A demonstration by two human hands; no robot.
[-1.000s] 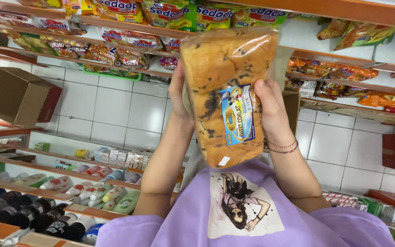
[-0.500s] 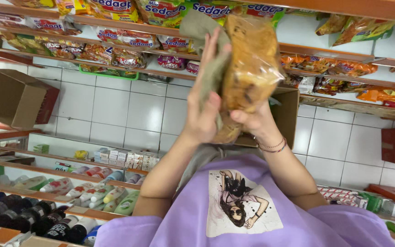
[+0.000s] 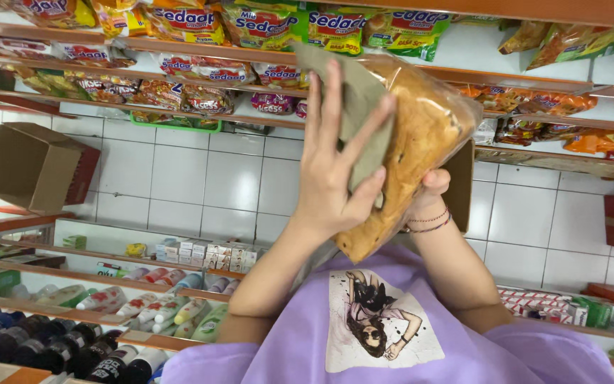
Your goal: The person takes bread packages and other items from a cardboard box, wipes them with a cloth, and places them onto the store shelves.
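Note:
I hold a clear plastic bag of golden-brown bread with dark specks (image 3: 431,135) up in front of me with both hands. My left hand (image 3: 335,178) lies spread over the near side of the bag, fingers pointing up, pressing a flat grey-green card (image 3: 360,92) against it. My right hand (image 3: 428,193), with thin bracelets at the wrist, grips the bag's lower edge from behind and is mostly hidden by it. The bag is turned edge-on and tilted, so its label side faces away from me.
Shelves of packet noodles (image 3: 264,25) and snack bags (image 3: 563,39) run along the top. A brown cardboard box (image 3: 33,167) lies on the white tiled floor (image 3: 207,178) at left. Lower shelves carry bottles (image 3: 58,348) and small boxes (image 3: 207,252). My purple printed shirt (image 3: 392,334) fills the bottom.
The bag has turned from label-facing-me to edge-on, then to its back side. My left hand has moved over the near face, fingers spread on the grey-green card.

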